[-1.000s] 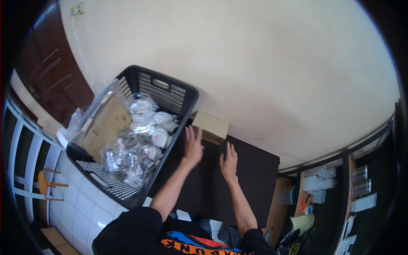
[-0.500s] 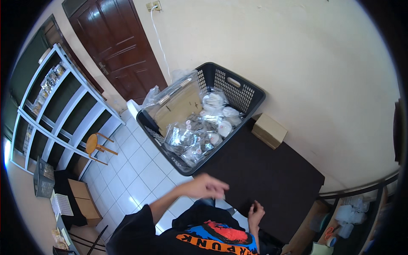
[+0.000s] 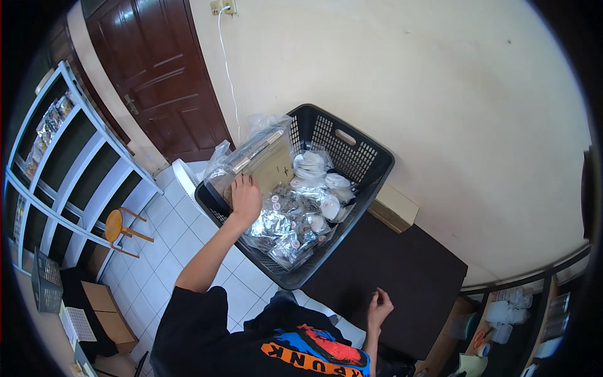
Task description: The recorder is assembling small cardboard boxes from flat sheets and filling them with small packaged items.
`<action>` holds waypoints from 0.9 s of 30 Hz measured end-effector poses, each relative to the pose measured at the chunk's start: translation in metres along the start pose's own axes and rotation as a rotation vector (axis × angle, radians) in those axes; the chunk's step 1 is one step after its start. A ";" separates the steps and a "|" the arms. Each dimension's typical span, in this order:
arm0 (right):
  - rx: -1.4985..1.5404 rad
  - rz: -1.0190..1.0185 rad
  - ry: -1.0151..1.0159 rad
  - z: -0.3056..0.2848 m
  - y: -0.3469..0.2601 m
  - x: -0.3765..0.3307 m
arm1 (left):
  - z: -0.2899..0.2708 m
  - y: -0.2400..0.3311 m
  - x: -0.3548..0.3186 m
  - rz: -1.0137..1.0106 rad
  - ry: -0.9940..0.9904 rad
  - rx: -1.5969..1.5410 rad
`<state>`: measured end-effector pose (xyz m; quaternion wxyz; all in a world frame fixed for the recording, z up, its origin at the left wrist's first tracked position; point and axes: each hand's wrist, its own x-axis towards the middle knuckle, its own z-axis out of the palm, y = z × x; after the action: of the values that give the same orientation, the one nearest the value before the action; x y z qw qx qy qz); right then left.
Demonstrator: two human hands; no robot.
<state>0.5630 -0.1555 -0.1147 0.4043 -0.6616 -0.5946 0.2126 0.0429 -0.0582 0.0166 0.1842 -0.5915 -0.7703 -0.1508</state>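
Observation:
A large black plastic basket [image 3: 367, 210] sits tilted in my view, partly over the dark table. Inside lie many small clear plastic packets [image 3: 282, 220] with metallic and round white items, which are too small to make out. A brown cardboard piece [image 3: 274, 174] in clear plastic stands along the basket's left side. My left hand [image 3: 245, 202] reaches over the basket's near left rim, its fingers extended against the cardboard. My right hand [image 3: 379, 308] hovers over the table's near part, fingers loosely bent and holding nothing visible.
The dark brown table [image 3: 402, 270] carries a small cardboard box [image 3: 394, 208] behind the basket. A wooden stool [image 3: 115, 226] and white shelves [image 3: 81, 166] stand at the left. Shelves with clear containers [image 3: 505, 314] are at the lower right. A brown door [image 3: 147, 75] is at the back.
My left hand has moved from in front of the basket, up and left, to the cardboard inside it. My right hand stays near the same place. The view has shifted slightly.

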 end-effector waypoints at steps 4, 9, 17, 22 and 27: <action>0.075 0.150 -0.009 0.044 -0.018 -0.042 | 0.004 0.001 0.003 -0.191 -0.264 -0.048; 0.128 0.177 -0.097 0.084 -0.052 -0.063 | -0.001 0.005 0.001 -0.192 -0.346 -0.056; 0.100 0.129 -0.125 0.064 -0.056 -0.014 | -0.002 0.004 0.017 -0.152 -0.287 -0.138; 0.121 0.124 -0.110 0.042 -0.053 0.010 | 0.020 -0.016 0.050 -0.231 -0.278 -0.128; 0.075 0.082 -0.092 0.032 -0.032 0.003 | 0.047 -0.022 0.048 -0.177 -0.232 0.046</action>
<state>0.5196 -0.1443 -0.1072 0.3918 -0.6594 -0.5765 0.2815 0.0058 -0.0018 -0.0035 0.0935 -0.5306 -0.8387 -0.0794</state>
